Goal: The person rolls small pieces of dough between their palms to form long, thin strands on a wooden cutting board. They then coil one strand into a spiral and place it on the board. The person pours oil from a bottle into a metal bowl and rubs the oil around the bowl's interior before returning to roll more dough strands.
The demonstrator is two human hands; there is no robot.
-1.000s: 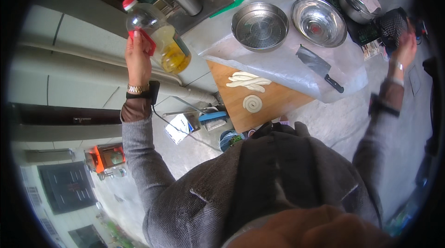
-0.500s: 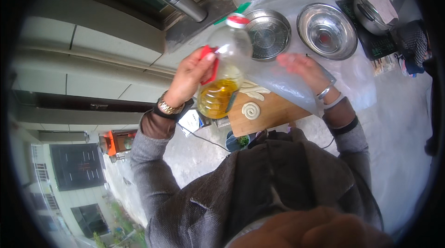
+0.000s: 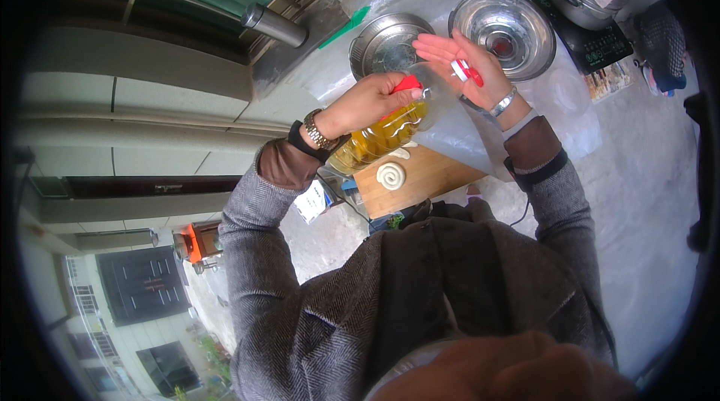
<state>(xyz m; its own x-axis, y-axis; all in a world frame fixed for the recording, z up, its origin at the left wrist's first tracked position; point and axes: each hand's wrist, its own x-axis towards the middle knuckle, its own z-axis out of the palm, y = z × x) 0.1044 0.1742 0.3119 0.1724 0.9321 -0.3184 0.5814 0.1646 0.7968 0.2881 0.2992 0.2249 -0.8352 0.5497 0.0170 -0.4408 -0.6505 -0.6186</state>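
A clear plastic oil bottle (image 3: 375,137), part filled with yellow oil, is tilted so that its neck points to the right. My left hand (image 3: 375,103) is closed round its red handle (image 3: 407,84). At the neck end, the red and white cap (image 3: 466,72) is right over the palm of my right hand (image 3: 476,63). That hand is palm up, fingers stretched out. Whether oil runs out, I cannot tell. Below the bottle, a coiled round of dough (image 3: 391,176) lies on a wooden board (image 3: 431,176), with more dough partly hidden behind the bottle.
A shallow round metal pan (image 3: 386,45) and a steel basin (image 3: 517,33) stand beyond my hands. Farther right, a lidded pot (image 3: 581,0) with a cloth sits on a black cooktop (image 3: 611,52). A steel flask (image 3: 274,24) lies on the window ledge; clear plastic sheeting (image 3: 480,135) overlaps the board.
The bottle has gone from nearly upright to tilted, its cap swinging right. My right hand has moved up and left and now lies palm up at the cap.
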